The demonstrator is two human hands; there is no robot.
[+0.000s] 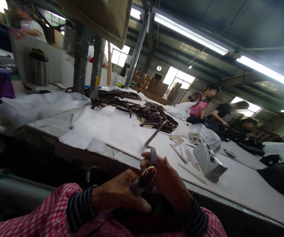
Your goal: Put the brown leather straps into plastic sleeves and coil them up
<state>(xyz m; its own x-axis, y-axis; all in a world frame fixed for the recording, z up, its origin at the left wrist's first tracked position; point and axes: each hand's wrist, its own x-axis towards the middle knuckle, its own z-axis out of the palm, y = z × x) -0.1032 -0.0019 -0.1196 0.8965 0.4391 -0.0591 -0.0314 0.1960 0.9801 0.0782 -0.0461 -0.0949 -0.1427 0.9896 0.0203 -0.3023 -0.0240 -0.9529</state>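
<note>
Both hands meet in front of my body, just off the table's near edge. A dark brown leather strap [152,157] with a gold ring-shaped buckle [149,170] runs up between them, its far part bent and lying over the tabletop. My left hand [123,191] is closed around the strap's lower, greyish part below the buckle. My right hand [167,179] is closed on the strap beside the buckle, with its fingers wrapped behind it. A big pile of similar brown straps [154,113] with gold buckles lies farther back on the table.
White sheets [90,126] lie on the white table [233,184], left of centre. A grey tape dispenser [209,163] stands at right beside loose beige strips [178,148]. A metal post [97,67] rises at left. Co-workers [201,102] are at the far right side, near black bags [280,174].
</note>
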